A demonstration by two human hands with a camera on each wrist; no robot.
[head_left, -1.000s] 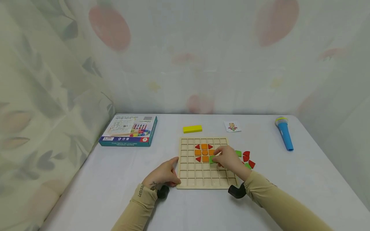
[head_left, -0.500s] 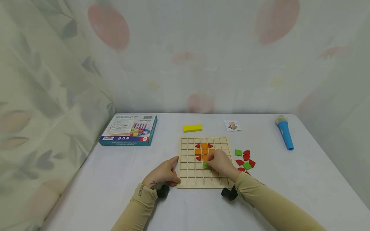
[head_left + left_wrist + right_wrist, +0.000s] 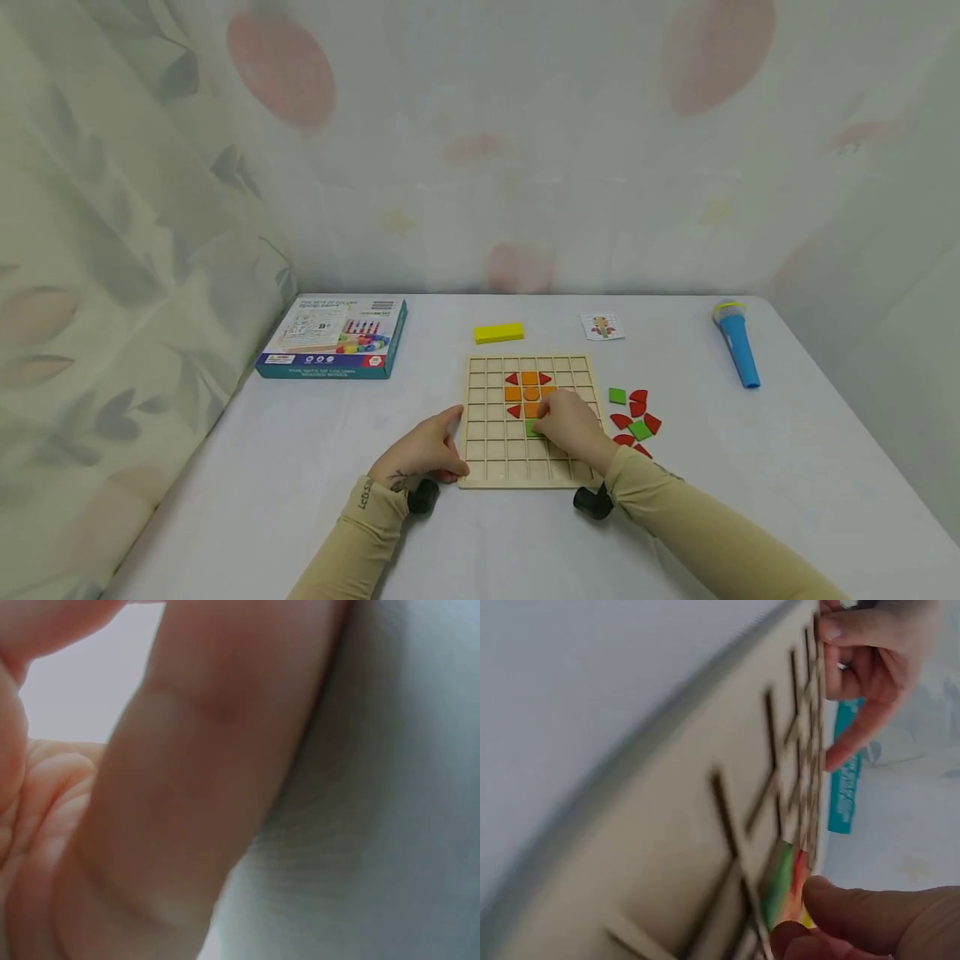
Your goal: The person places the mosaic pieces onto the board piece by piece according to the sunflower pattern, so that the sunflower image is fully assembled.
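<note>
A pale wooden grid board point(image 3: 487, 473) lies on the white table. My left hand point(image 3: 422, 450) rests at its left side, thumb at the near corner and index finger farther up the edge. With its fingertips, my right hand point(image 3: 576, 427) pinches a green square tile point(image 3: 531, 428) at a grid cell just below an orange square point(image 3: 532, 410). Farther up the board are more orange squares around an orange circle point(image 3: 531, 393), plus red triangles point(image 3: 513, 379). In the right wrist view, the green tile point(image 3: 778, 883) shows beside the thumb. The right hand covers some cells.
Right of the board lie loose red pieces point(image 3: 638, 397) and green squares point(image 3: 617, 396). Behind it are a yellow block point(image 3: 498, 333) and a small pattern card point(image 3: 602, 326). A flat box point(image 3: 330, 337) stands at the back left, a blue toy microphone point(image 3: 739, 348) at the right.
My right hand has moved left and nearer with the green tile, from beside the lower orange square to the cell below it. Over the last half second it stays there. The left hand stays put.
</note>
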